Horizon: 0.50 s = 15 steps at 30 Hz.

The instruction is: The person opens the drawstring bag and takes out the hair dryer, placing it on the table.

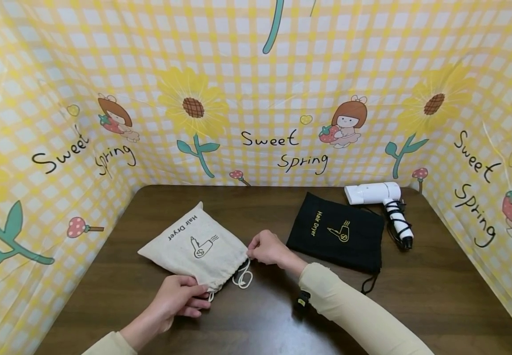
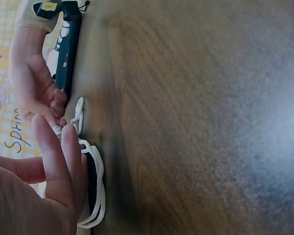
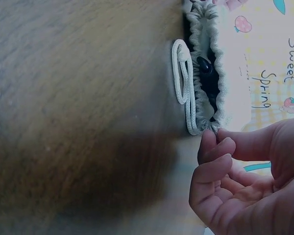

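A cream drawstring bag [image 1: 180, 261] printed "Hair Dryer" lies on the table, its gathered mouth towards the right. My left hand [image 1: 177, 300] pinches the near corner of the mouth between thumb and fingers. At the far corner, thumb and forefinger of my right hand [image 1: 270, 247] grip the hem. Looped white cord [image 1: 243, 279] hangs from the mouth onto the table. In the right wrist view the mouth stands partly open, and a black item [image 3: 209, 78] shows inside; most of it is hidden by the cloth.
A black drawstring bag [image 1: 305, 241] with yellow print lies flat to the right. Beyond it is a white hair dryer [image 1: 373, 193], its black cord wound round the handle. Yellow checked cloth [image 1: 256, 88] rises along the back and sides of the brown table [image 1: 278, 320].
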Available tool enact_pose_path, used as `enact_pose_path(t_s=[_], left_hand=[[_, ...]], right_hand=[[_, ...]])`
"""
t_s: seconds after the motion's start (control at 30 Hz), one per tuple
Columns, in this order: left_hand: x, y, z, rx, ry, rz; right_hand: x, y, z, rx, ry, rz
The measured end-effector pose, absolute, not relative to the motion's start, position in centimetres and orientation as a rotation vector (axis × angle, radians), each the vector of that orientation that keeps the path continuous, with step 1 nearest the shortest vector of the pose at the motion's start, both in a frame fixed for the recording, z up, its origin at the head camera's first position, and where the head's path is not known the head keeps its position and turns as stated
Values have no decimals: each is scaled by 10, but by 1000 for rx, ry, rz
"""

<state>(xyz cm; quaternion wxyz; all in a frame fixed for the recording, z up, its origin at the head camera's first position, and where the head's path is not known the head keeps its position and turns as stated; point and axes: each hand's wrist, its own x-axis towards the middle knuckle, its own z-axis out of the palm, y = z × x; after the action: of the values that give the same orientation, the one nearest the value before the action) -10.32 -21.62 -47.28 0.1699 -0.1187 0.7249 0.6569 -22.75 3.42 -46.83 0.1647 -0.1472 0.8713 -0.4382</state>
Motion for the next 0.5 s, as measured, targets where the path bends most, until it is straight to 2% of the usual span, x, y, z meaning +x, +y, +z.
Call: enact_pose_path(t_s=[0.5], left_hand=[[-99, -216, -464, -348, 2058, 1890]], right_hand=[[-231, 35, -468, -397, 2456, -1212]])
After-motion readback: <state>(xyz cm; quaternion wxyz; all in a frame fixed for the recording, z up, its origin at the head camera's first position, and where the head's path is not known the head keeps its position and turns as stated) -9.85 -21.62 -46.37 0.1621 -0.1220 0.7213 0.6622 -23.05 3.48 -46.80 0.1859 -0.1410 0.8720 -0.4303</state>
